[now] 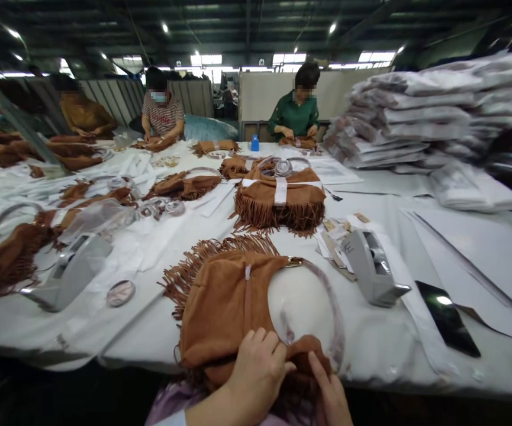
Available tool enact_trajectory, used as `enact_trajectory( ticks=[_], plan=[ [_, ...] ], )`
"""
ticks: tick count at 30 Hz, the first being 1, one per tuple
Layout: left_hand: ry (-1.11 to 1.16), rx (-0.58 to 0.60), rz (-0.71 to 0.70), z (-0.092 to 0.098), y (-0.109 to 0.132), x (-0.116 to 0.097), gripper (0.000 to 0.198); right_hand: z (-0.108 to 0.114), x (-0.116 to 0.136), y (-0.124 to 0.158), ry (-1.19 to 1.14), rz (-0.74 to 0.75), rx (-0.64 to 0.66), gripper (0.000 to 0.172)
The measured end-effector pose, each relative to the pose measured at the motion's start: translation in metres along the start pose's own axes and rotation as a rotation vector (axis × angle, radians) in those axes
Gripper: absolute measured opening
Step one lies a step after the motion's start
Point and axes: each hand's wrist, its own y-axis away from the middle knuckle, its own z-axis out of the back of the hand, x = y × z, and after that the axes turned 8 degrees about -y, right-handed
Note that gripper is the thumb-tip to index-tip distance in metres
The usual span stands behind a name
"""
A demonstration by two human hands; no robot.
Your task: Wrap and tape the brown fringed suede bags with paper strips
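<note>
A brown suede handbag (220, 296) with long fringe lies on its side at the table's front edge. Its curved handle (333, 296), wrapped in clear film, loops out to the right. My left hand (260, 373) is closed at the bag's lower right part, its fingers curled on the suede. Beside it, my right hand (329, 381) has its fingers on a bunched brown end of the bag near the handle's lower end, with the index finger extended along it. The undersides of both hands and the bag's near edge are hidden.
Tape dispensers stand left (71, 275) and right (373, 266). A black phone (446, 319) lies far right. Stacked fringed bags (280, 198) sit ahead, with paper tags (338, 245) nearby. Wrapped packages (433, 112) pile up at back right. Several people work across the table.
</note>
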Motion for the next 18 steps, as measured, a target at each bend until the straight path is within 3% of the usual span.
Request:
enact_trajectory(
  ticks=[3,5,8,10,12,15,18],
  plan=[
    [0.154,0.073,-0.040,0.007,0.007,0.008,0.012,0.002,-0.010,0.003,-0.150,-0.183,0.001,0.056],
    [0.326,0.080,-0.026,0.018,0.004,0.023,0.012,0.000,-0.011,0.002,-0.206,-0.229,-0.023,0.058],
    [0.487,-0.045,0.095,0.037,-0.017,0.063,0.019,-0.001,-0.010,0.000,-0.211,-0.240,-0.027,0.062],
    [0.457,-0.159,0.184,0.045,-0.040,0.096,0.021,0.002,-0.011,-0.001,-0.185,-0.247,-0.027,0.063],
    [0.352,-0.188,0.189,0.046,-0.068,0.127,0.023,0.007,-0.016,-0.002,-0.166,-0.248,-0.042,0.063],
    [0.068,-0.038,0.163,0.035,-0.105,0.161,0.041,0.010,-0.025,-0.003,-0.188,-0.219,-0.088,0.065],
    [-0.153,0.178,0.148,0.019,-0.125,0.177,0.057,0.001,-0.027,-0.003,-0.217,-0.186,-0.154,0.068]
  ],
)
